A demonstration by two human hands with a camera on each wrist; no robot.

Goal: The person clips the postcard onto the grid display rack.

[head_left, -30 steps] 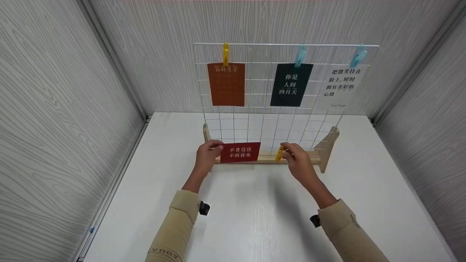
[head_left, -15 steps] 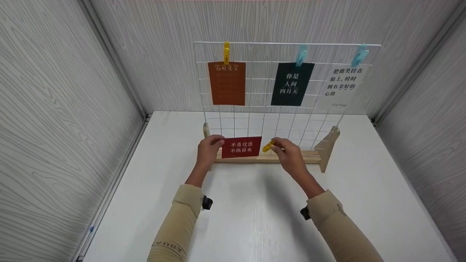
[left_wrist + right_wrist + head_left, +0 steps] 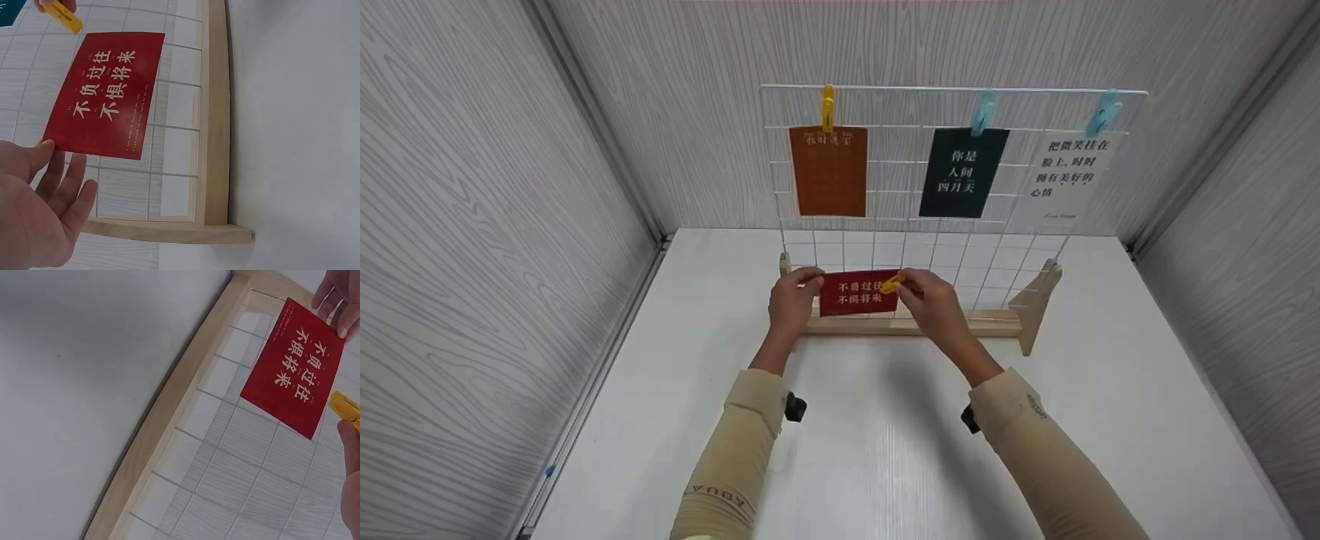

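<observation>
My left hand (image 3: 793, 301) pinches the left edge of a red card (image 3: 851, 300) with white writing, between thumb and fingers. The card (image 3: 107, 95) is held before the lower part of the white wire grid (image 3: 885, 247). In my right hand (image 3: 934, 300) is a yellow clip (image 3: 891, 284), pinched by thumb and fingers. From the head it overlaps the card's upper right corner; the left wrist view shows the clip (image 3: 64, 18) a little apart from the card. Only the clip's tip and part of the hand (image 3: 351, 467) show in the right wrist view.
Clipped along the grid's upper part are an orange card (image 3: 829, 176) by a yellow clip (image 3: 828, 109), a dark green card (image 3: 964, 176) and a white card (image 3: 1069, 176) by light blue clips. A wooden base (image 3: 997, 328) carries the grid on the white table (image 3: 870, 435).
My left hand has raised the red card slightly. My right hand has moved left and up with the yellow clip, which has turned from steep to slanting and come up to the card.
</observation>
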